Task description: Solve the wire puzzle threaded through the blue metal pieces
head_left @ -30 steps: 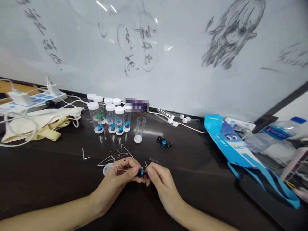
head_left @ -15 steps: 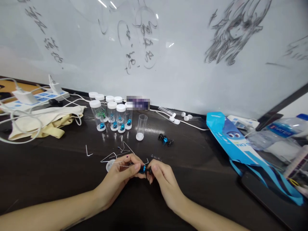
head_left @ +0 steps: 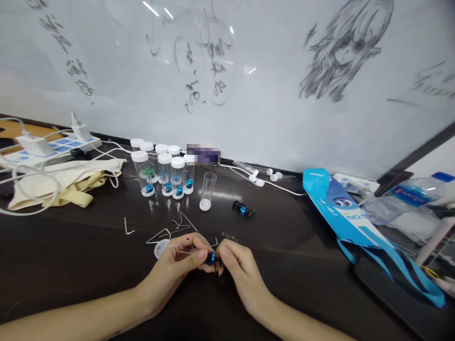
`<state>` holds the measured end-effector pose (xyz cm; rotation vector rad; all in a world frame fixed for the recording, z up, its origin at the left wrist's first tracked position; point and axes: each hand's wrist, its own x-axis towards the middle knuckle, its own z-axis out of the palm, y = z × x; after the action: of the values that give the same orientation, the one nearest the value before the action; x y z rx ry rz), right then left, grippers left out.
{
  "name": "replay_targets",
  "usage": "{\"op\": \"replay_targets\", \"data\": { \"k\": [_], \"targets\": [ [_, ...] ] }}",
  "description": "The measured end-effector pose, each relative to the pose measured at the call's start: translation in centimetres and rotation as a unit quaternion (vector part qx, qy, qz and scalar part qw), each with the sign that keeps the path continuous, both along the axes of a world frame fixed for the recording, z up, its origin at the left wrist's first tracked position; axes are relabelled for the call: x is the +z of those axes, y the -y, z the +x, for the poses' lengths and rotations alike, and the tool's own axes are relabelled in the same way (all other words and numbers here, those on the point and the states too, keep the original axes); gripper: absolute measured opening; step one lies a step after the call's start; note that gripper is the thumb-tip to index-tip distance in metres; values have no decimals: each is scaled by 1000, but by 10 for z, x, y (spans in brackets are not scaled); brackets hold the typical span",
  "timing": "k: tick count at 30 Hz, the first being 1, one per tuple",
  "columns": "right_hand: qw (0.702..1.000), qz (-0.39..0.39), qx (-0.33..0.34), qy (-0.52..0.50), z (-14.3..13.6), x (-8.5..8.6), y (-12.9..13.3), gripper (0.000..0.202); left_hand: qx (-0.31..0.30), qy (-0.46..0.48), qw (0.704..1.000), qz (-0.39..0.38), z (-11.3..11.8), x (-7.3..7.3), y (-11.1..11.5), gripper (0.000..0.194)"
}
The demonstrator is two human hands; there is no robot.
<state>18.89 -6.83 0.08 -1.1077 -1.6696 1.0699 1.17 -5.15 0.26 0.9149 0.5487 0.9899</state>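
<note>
Between the fingertips of my left hand [head_left: 177, 267] is a small blue-and-black cylindrical part [head_left: 211, 258], with a thin metal rod running back along the fingers. My right hand [head_left: 243, 272] pinches the black end of the same part; its fingertips partly hide that end. Just beyond the left hand lie a white cap [head_left: 161, 248] and several bent thin metal pieces [head_left: 170, 232]. A small L-shaped hex key [head_left: 126, 227] rests further left. Behind the hands stands an uncapped clear tube [head_left: 208, 192] with a white base. Several small black and blue parts [head_left: 243, 210] lie right of it.
Several capped clear tubes [head_left: 178, 177] holding blue or green parts stand at the back left. Loose tubes and caps [head_left: 256, 180] lie near the whiteboard [head_left: 263, 104]. A cream cloth bag [head_left: 71, 182] and power strip [head_left: 60, 144] sit left; a blue package [head_left: 330, 203] and bottle [head_left: 423, 192] sit right.
My right fingers have come closer to my left ones, and less of the part's black end shows. The view has shifted slightly. Things on the table stay in place.
</note>
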Motion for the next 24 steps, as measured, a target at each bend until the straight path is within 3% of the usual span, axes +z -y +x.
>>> {"op": "replay_targets", "data": {
  "k": [9,24],
  "targets": [
    [1000,8,-23,-16,-2,5,2,11,29,8,999,-28,-1,-3,-2,9],
    [997,62,-37,-33,-3,1,2,9,39,11,999,-27,0,-3,-2,9]
  ]
}}
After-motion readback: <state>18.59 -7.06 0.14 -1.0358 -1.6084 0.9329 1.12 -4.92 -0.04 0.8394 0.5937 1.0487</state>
